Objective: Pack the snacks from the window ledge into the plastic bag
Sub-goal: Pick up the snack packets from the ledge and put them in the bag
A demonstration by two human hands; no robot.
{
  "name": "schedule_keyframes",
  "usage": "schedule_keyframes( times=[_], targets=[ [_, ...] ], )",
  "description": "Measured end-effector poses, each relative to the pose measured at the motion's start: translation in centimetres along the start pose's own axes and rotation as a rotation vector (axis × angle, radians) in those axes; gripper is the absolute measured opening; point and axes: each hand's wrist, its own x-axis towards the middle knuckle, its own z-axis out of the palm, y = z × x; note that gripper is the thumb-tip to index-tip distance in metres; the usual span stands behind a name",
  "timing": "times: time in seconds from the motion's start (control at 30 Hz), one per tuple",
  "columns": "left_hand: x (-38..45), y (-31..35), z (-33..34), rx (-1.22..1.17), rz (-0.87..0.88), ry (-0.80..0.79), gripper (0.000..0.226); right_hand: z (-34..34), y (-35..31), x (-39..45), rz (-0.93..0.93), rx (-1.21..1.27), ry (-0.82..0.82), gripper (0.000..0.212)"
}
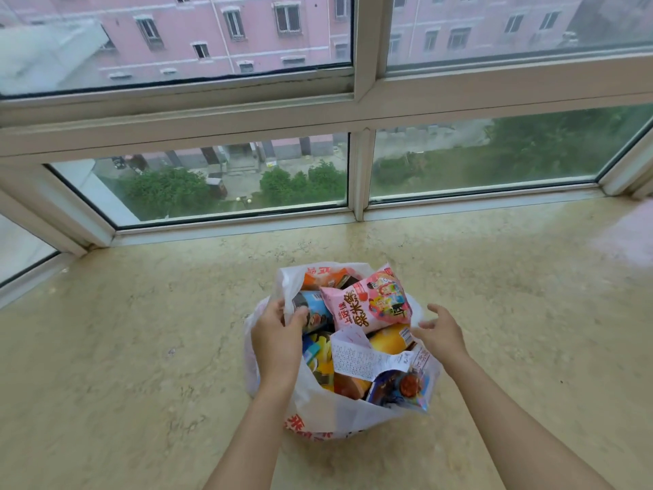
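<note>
A white plastic bag with red print stands on the marble window ledge, its mouth wide and full of snacks. On top lies a pink snack packet. Beside it are a blue can-like pack, an orange packet, a yellow packet and a blue packet. A paper receipt lies across them. My left hand grips the bag's left rim. My right hand hovers at the bag's right rim, fingers spread, holding nothing.
The window frame runs along the far edge of the ledge, with angled side panes at left and right. Bare marble surrounds the bag on all sides.
</note>
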Motion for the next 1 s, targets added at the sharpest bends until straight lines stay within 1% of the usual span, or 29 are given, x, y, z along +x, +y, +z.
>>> schedule_keyframes(
  times=[0.03,0.1,0.2,0.23,0.27,0.3,0.37,0.43,0.53,0.6,0.73,0.87,0.93,1.0],
  targets=[
    [0.2,0.3,-0.3,-0.084,-0.065,-0.012,0.02,-0.2,-0.6,-0.2,0.045,0.121,-0.027,0.065],
    [0.4,1.4,-1.0,-0.206,-0.124,-0.038,0.016,-0.8,-1.8,-0.6,0.122,0.281,-0.041,0.057],
    [-0.2,3.4,-2.2,-0.303,-0.106,-0.127,0.01,-2.5,-3.9,-2.2,0.2,0.382,-0.115,0.03],
    [-0.4,3.9,-2.5,-0.331,-0.104,-0.152,0.01,-3.3,-5.0,-3.0,0.204,0.389,-0.146,0.027],
    [-0.6,4.2,-3.0,-0.348,-0.102,-0.174,0.01,-4.0,-6.1,-3.9,0.187,0.406,-0.158,0.031],
    [-0.7,4.5,-3.5,-0.362,-0.098,-0.194,0.011,-4.7,-7.3,-4.7,0.153,0.435,-0.148,0.04],
    [-0.9,5.0,-4.6,-0.402,-0.093,-0.227,0.016,-6.2,-9.6,-6.5,0.048,0.492,-0.116,0.054],
    [-1.0,5.6,-5.8,-0.437,-0.075,-0.247,0.02,-6.8,-11.7,-8.5,-0.052,0.528,-0.105,0.058],
    [-0.7,6.5,-8.0,-0.436,-0.024,-0.284,0.026,-6.5,-13.1,-10.7,-0.193,0.512,-0.106,0.064],
    [-0.1,7.0,-9.6,-0.422,0.004,-0.311,0.026,-6.5,-13.8,-11.8,-0.252,0.51,-0.098,0.068],
    [1.1,8.8,-13.0,-0.474,0.09,-0.366,0.018,-7.5,-15.8,-13.6,-0.363,0.563,-0.124,0.067],
    [1.6,9.8,-15.1,-0.519,0.174,-0.414,0.019,-7.5,-16.9,-15.5,-0.44,0.578,-0.12,0.062],
    [1.8,9.0,-15.5,-0.543,0.15,-0.387,0.021,-7.0,-16.7,-16.2,-0.454,0.564,-0.099,0.06],
    [2.0,7.3,-15.7,-0.55,0.073,-0.323,0.021,-5.9,-15.8,-16.5,-0.449,0.526,-0.103,0.059]
  ],
)
